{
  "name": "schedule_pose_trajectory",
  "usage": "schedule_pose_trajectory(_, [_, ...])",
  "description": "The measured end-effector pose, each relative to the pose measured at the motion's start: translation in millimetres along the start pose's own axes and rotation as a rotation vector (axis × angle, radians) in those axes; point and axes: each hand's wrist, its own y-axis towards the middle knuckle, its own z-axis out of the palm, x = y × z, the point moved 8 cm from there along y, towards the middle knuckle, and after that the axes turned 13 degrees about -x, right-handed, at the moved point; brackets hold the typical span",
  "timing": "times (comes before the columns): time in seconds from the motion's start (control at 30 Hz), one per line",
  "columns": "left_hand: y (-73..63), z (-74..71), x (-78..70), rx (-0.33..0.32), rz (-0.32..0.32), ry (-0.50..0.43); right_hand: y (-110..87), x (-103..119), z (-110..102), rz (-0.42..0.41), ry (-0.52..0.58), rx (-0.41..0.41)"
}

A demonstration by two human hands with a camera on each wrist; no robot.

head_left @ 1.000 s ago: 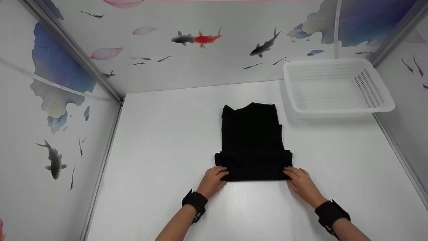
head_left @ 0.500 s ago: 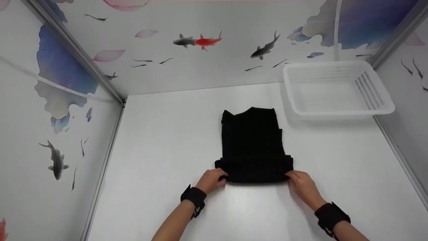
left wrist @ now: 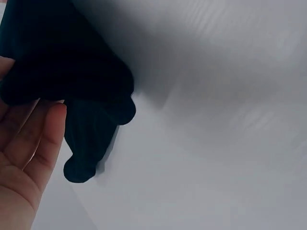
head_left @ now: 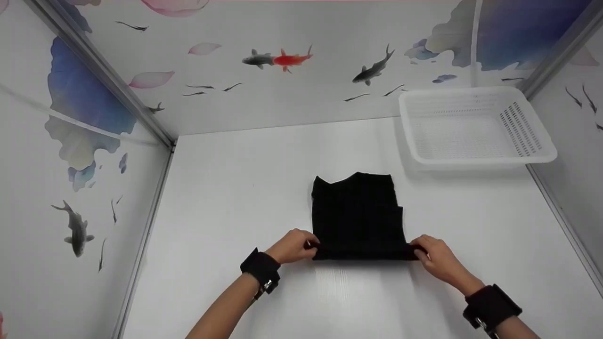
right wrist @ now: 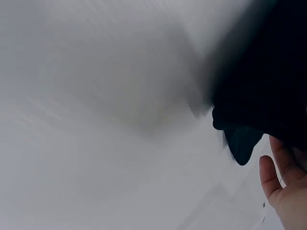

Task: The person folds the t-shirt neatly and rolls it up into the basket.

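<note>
A black garment (head_left: 358, 212) lies flat on the white table in the head view, its near end a thick folded band. My left hand (head_left: 293, 246) grips the band's left end with curled fingers. At the other end, my right hand (head_left: 438, 260) pinches the fabric between thumb and fingers. In the left wrist view, the black cloth (left wrist: 67, 57) hangs over the fingers of the left hand (left wrist: 29, 148), with a loose flap dangling below. The right wrist view has the cloth (right wrist: 268, 76) draped above the right hand (right wrist: 288, 187), part of which is out of frame.
A white perforated plastic basket (head_left: 476, 161) stands at the back right of the table (head_left: 226, 188), against the wall. Walls printed with fish and petals (head_left: 325, 101) enclose the table at the back, left and right. Each wrist wears a black strap (head_left: 261, 270).
The folded band has been lifted and turned, so it now looks narrower. The garment's far edge has slid nearer to me, and both hands have moved slightly outward with its ends.
</note>
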Motion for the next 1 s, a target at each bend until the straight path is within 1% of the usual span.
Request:
schedule_pose_trajectory(0.07, [8.9,-5.9,7.2,-0.022,-0.040,-0.038,12.5,-4.2,0.5,0.027,0.007,-0.006])
schedule_pose_trajectory(0.13, [17.1,-10.4,13.5,-0.044,-0.062,-0.045,24.8,-9.0,2.0,0.048,0.010,-0.009])
schedule_pose_trajectory(0.27, [31.0,-14.6,26.4,-0.081,-0.121,-0.023,44.9,-20.7,8.3,0.078,-0.003,-0.003])
schedule_pose_trajectory(0.37, [40.3,-13.5,37.3,-0.113,-0.179,-0.010,54.9,-32.7,15.9,0.117,-0.014,0.010])
schedule_pose_trajectory(0.47, [48.6,-11.1,49.4,-0.173,-0.242,-0.016,62.5,-45.4,25.3,0.162,-0.039,0.021])
schedule_pose_trajectory(0.6, [57.1,-7.6,64.9,-0.303,-0.334,-0.049,70.9,-61.8,37.5,0.228,-0.109,0.029])
schedule_pose_trajectory(0.7, [58.5,-4.0,73.7,-0.384,-0.406,-0.079,76.2,-70.1,45.7,0.267,-0.143,0.033])
schedule_pose_trajectory(0.77, [57.6,-0.8,77.9,-0.419,-0.446,-0.082,78.5,-73.5,50.6,0.285,-0.149,0.035])
schedule_pose_trajectory(0.83, [55.1,3.5,80.4,-0.437,-0.485,-0.078,79.4,-76.9,55.1,0.304,-0.150,0.039])
schedule_pose_trajectory(1.0, [51.0,11.6,80.9,-0.491,-0.526,0.000,77.9,-85.1,64.6,0.349,-0.199,0.075])
